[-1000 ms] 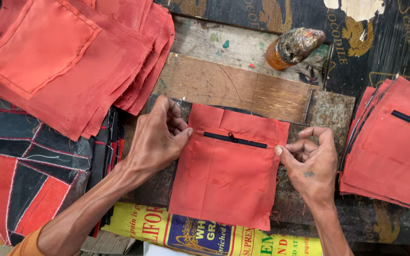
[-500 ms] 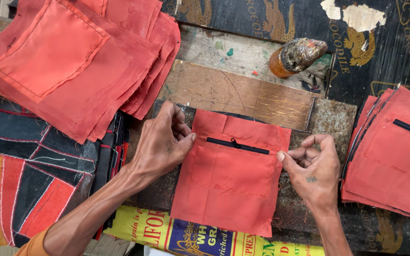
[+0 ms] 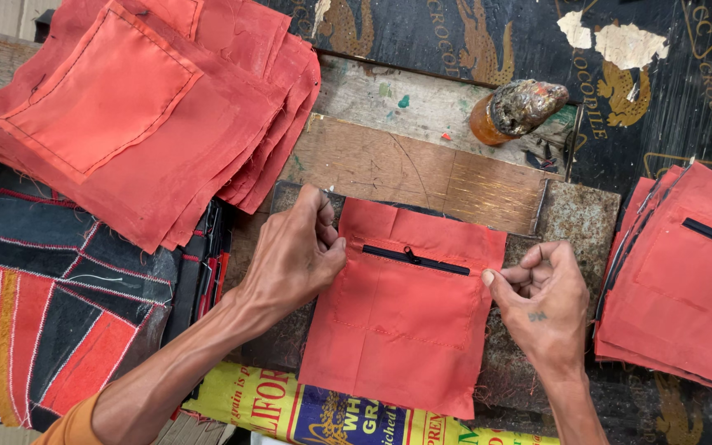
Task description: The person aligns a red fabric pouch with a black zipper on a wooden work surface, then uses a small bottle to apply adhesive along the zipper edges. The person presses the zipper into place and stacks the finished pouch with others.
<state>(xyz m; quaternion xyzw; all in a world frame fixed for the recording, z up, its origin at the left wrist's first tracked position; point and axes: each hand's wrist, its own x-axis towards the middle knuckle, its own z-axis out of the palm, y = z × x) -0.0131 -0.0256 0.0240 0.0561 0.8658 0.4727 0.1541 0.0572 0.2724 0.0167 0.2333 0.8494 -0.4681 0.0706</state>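
Nearest you: printed yellow sack (image 3: pixel 356 412) at the bottom edge. Above it, orange zip pocket panel (image 3: pixel 401 317) lies flat on the rusty metal plate (image 3: pixel 578 222), black zipper (image 3: pixel 415 259) across its upper part. Your left hand (image 3: pixel 294 255) pinches the panel's left edge by the zipper end; right hand (image 3: pixel 541 301) pinches the right edge. Stack of zippered panels (image 3: pixel 686 280) right, striped black-red pieces (image 3: pixel 43 321) left. Farther: plain orange stack (image 3: pixel 133 115) top left, grimy bottle (image 3: pixel 517 109) on the boards.
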